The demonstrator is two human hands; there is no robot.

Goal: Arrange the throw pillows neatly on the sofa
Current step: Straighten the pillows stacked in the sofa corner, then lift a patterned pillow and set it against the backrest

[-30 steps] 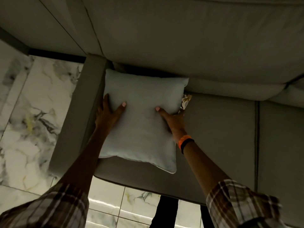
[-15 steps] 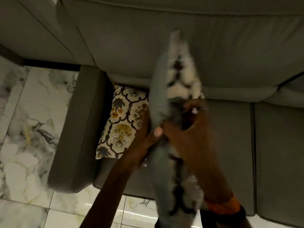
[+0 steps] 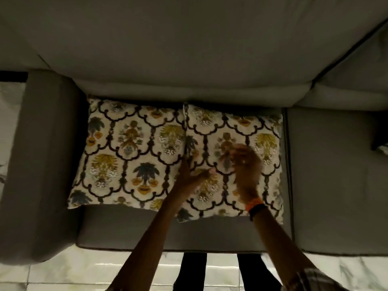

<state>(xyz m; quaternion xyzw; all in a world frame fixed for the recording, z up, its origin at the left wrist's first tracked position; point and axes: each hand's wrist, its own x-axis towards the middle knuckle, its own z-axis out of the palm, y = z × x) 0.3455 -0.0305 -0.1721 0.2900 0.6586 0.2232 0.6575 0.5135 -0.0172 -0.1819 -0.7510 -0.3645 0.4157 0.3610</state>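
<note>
Presently, sofa (image 3: pixel 210 232): grey, seen from above, armrest at the left, back cushions at the top.
Left pillow (image 3: pixel 128 152): patterned face up, flat on the seat, tucked against the armrest and the back cushion.
Right pillow (image 3: pixel 260 156): same floral print, flat just beside the first, their inner edges touching or slightly overlapping.
Left hand (image 3: pixel 189 175): fingers spread wide, resting at the seam where the two pillows meet, gripping nothing.
Right hand (image 3: pixel 244 162): blurred over the right pillow's middle; cannot tell whether it is spread or curled.
Wristbands (image 3: pixel 255 205): orange and black, on the right wrist.
Floor (image 3: pixel 63 269): pale marble tiles.
</note>
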